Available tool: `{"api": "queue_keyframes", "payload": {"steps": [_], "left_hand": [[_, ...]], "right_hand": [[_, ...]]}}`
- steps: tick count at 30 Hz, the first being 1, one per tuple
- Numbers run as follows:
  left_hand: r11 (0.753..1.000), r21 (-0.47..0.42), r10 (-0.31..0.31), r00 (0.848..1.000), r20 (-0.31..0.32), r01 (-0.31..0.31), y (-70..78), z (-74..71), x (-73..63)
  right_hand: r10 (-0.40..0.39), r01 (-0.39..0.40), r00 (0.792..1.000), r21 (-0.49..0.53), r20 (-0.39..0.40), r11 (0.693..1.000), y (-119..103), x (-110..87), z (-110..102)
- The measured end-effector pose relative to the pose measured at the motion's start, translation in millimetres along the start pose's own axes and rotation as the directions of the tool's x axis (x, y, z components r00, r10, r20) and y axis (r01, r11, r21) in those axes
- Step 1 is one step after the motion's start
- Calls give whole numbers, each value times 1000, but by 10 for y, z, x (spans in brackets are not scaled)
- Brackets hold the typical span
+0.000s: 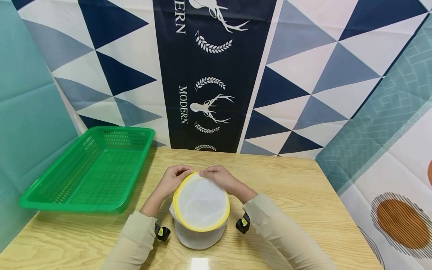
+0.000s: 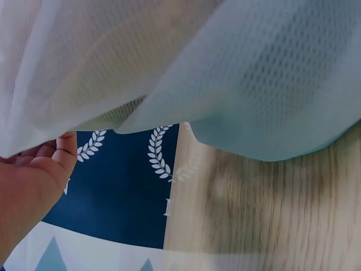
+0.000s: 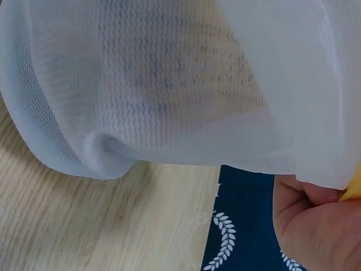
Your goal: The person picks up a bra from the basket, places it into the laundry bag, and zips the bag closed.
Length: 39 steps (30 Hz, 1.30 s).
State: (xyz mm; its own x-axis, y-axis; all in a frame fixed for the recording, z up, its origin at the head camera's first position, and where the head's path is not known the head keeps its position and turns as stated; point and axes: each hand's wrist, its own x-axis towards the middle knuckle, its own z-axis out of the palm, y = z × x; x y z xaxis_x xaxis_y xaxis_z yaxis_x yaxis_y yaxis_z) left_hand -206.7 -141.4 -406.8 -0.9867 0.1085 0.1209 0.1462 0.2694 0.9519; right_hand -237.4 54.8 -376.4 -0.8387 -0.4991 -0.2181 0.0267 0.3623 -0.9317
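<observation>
A white mesh laundry bag (image 1: pixel 201 202), round with a yellow rim, stands on the wooden table in front of me, its top face tilted toward me. At the far edge of that rim my left hand (image 1: pixel 173 180) pinches the yellow trim between thumb and fingers. Close beside it, my right hand (image 1: pixel 221 178) grips the same rim a little to the right. In the left wrist view the mesh wall (image 2: pixel 271 73) hangs over the left fingertips and hides them. The right wrist view shows the thumb and curled fingers of the right hand (image 3: pixel 318 220) at the yellow edge.
A green plastic basket (image 1: pixel 135 187) with perforated sides stands on the left of the table (image 1: pixel 287 187). Behind the table hangs a patterned cloth (image 1: pixel 209 123) with deer heads and triangles. Dark wrist cameras (image 1: pixel 243 224) sit under both sleeves, near the bag.
</observation>
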Motion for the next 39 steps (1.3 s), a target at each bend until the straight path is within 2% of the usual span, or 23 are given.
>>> {"api": "queue_keyframes", "payload": {"steps": [11, 18, 24, 39], "left_hand": [[999, -12, -30, 1000, -6, 30, 23, -31, -25], [998, -42, -56, 998, 6, 56, 86, -48, -38], [998, -40, -44, 999, 1, 44, 122, -56, -36], [998, -48, -46, 999, 2, 46, 238, -70, -45]], "right_hand": [[11, -12, 1000, 49, 22, 999, -290, -243, 38], [23, -23, 1000, 73, 3, 997, -64, -26, 26], [42, -40, 999, 77, -26, 996, -98, -36, 29], [52, -51, 999, 89, -12, 995, -198, -98, -1]]}}
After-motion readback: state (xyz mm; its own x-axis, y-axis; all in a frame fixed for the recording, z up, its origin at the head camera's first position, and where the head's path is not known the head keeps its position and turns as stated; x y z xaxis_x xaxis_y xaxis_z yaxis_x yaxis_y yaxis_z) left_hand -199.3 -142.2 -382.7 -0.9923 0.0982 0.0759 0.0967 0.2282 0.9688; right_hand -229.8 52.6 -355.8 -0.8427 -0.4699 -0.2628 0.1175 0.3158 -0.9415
